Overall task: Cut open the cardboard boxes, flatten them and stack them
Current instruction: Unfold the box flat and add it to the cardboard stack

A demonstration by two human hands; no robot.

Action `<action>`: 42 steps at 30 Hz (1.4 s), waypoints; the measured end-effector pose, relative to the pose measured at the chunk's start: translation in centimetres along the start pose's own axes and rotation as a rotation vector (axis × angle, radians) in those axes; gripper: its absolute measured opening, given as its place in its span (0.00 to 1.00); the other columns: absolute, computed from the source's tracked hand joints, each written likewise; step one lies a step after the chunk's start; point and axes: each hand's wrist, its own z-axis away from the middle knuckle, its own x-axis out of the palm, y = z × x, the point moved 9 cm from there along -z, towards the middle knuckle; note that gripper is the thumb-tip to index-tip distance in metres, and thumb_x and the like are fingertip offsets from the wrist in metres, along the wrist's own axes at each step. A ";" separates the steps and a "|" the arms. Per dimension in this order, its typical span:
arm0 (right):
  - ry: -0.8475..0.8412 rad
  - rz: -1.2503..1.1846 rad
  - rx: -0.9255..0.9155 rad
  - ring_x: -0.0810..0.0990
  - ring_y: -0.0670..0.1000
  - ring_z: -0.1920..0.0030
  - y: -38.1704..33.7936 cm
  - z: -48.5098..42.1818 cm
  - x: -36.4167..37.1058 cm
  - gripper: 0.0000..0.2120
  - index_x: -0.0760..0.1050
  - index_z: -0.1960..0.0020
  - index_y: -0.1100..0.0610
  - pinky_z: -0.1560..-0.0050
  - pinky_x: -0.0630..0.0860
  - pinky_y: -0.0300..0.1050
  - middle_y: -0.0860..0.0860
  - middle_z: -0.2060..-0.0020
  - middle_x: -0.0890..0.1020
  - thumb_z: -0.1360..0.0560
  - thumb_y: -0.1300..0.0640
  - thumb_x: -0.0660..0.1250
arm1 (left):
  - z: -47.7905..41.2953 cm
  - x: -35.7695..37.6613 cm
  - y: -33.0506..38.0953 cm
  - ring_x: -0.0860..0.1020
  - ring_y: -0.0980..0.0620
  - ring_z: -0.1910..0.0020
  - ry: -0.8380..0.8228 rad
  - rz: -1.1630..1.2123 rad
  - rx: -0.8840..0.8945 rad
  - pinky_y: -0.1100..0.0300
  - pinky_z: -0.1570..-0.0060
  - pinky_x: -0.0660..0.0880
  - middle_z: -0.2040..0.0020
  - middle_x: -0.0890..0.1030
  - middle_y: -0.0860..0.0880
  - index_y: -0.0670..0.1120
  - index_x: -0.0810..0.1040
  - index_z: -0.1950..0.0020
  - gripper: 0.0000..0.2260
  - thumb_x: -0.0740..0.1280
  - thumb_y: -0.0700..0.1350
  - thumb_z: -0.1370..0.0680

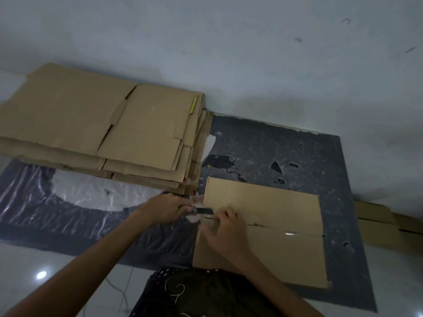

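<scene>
On dark matting, left hand grips cutter; right hand, fingers curled, presses box.

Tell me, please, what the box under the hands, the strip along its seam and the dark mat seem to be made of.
The box looks like plain brown cardboard, matte and creased. The strip along its seam seems clear plastic tape: glossy, catching a highlight. The dark mat may be thin rubber or foam, speckled and matte, its surface flaking in patches.
</scene>
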 end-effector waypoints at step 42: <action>0.061 -0.111 -0.305 0.79 0.43 0.53 -1.2 3.0 -6.1 0.08 0.82 0.49 0.51 0.45 0.75 0.44 0.44 0.53 0.83 0.26 0.50 0.70 | 7.1 8.5 -2.9 0.75 0.54 0.54 0.347 0.271 -0.231 0.62 0.57 0.73 0.46 0.73 0.49 0.46 0.75 0.42 0.12 0.57 0.50 0.18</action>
